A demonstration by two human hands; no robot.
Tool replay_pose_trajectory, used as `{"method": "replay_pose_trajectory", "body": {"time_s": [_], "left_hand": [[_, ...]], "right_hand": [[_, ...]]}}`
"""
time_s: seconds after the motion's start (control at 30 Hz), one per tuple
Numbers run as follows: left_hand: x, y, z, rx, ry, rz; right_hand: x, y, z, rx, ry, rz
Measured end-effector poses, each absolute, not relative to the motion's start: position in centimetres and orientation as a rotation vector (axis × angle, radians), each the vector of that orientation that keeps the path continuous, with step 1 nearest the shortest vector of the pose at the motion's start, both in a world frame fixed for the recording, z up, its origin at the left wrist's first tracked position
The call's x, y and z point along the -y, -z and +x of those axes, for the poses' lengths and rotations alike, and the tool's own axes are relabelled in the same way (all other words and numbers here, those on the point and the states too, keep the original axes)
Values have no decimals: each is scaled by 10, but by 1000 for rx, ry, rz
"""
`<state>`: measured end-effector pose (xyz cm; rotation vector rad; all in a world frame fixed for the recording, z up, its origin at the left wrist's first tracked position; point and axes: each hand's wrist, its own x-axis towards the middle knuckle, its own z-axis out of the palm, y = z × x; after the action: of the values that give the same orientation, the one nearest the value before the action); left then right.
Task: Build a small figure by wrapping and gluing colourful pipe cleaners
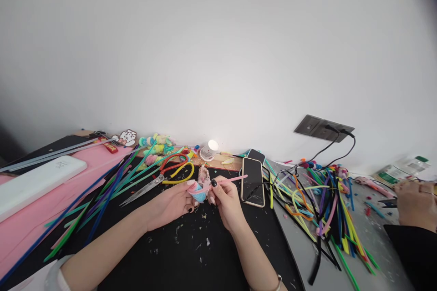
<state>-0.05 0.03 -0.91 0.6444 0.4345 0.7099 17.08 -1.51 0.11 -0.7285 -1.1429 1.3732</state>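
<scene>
My left hand (172, 203) is closed around a small fuzzy pink-and-blue figure (199, 192) made of pipe cleaners, held just above the black mat (177, 245). My right hand (227, 201) pinches a pink pipe cleaner (232, 180) that runs from the figure out to the right. Both hands meet at the middle of the mat, fingertips touching the figure.
Scissors (150, 186) with red and yellow handles lie left of my hands beside several long coloured pipe cleaners (112, 186). Two phones (253, 181) lie to the right, then a tangled pile of pipe cleaners (324, 209). Another person's hand (414, 202) works at far right. A white box (34, 182) rests on pink sheet.
</scene>
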Motion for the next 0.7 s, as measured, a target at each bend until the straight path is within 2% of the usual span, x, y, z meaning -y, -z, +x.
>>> {"method": "replay_pose_trajectory", "body": {"time_s": [0.7], "left_hand": [[4,-6,-2,-582,-732,672]], "right_hand": [[15,-2,171,1144,-1380,-774]]}}
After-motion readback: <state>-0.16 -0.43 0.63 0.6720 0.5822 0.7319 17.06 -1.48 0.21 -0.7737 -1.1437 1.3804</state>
